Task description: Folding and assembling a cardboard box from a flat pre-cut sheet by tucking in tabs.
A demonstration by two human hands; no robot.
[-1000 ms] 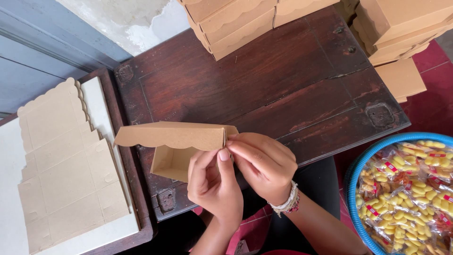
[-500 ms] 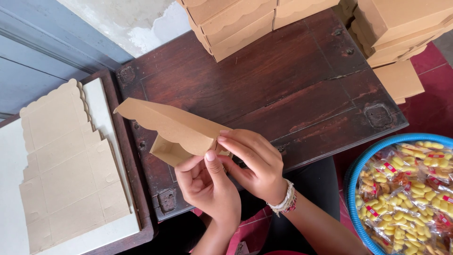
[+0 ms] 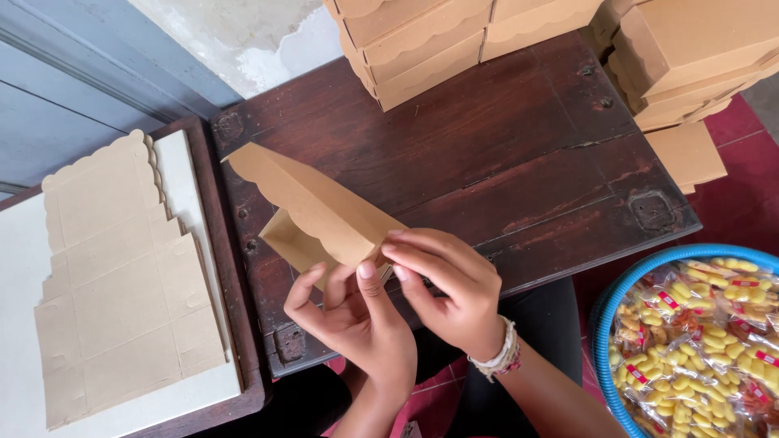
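The box (image 3: pixel 312 207) is being pinched at its near-right end by both hands, left (image 3: pixel 350 320) and right (image 3: pixel 454 292), its long axis running far-left from them.

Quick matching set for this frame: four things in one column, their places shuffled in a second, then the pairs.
Things:
1. half-folded cardboard box
2. flat box blanks
3. finished boxes
4. snack packets

Places:
A. in the blue basket, lower right
B. stacked along the far edge of the dark wooden table
C. held by the left hand and right hand
D. piled on the white board at left

Pairs: 1-C, 2-D, 3-B, 4-A
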